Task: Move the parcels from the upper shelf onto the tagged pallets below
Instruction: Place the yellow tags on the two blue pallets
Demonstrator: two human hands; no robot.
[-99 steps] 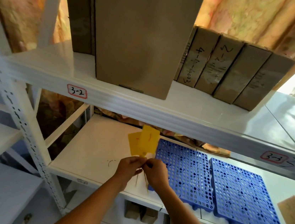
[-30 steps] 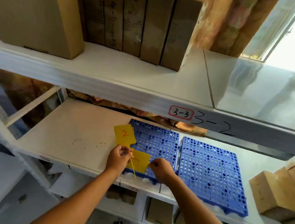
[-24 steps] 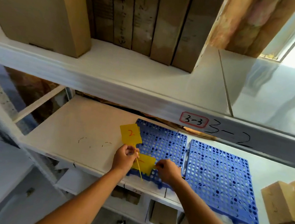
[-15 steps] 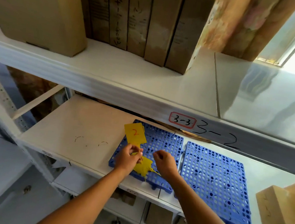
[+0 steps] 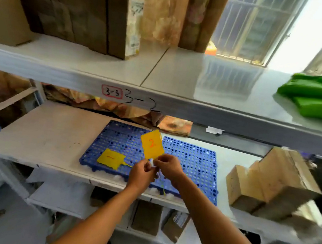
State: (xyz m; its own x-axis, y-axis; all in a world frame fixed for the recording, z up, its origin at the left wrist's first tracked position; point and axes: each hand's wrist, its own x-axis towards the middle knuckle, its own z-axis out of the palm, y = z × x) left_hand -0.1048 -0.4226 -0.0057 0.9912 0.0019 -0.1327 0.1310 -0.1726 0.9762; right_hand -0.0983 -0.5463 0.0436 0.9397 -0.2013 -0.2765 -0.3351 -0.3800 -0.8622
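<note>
Two blue perforated pallets lie side by side on the lower shelf: the left pallet [image 5: 119, 143] and the right pallet [image 5: 195, 166]. A yellow tag marked "1" [image 5: 111, 158] lies flat on the left pallet's front. My left hand [image 5: 141, 172] and my right hand [image 5: 168, 166] both pinch the stem of a yellow tag marked "2" [image 5: 152, 144], held upright over the seam between the pallets. Several brown parcels [image 5: 84, 13] stand upright in a row on the upper shelf [image 5: 162, 69], at the back left.
A large cardboard box [image 5: 4, 7] stands at the upper shelf's far left. Green flat packs [image 5: 319, 96] lie at its right end. Stacked cardboard boxes [image 5: 270, 182] sit on the lower shelf right of the pallets. More boxes [image 5: 174, 222] stand below. A barred window [image 5: 253, 25] is behind.
The tag marked "1" has been let go and now lies on the left pallet. Both hands have moved right and now hold the tag marked "2". The view has swung right.
</note>
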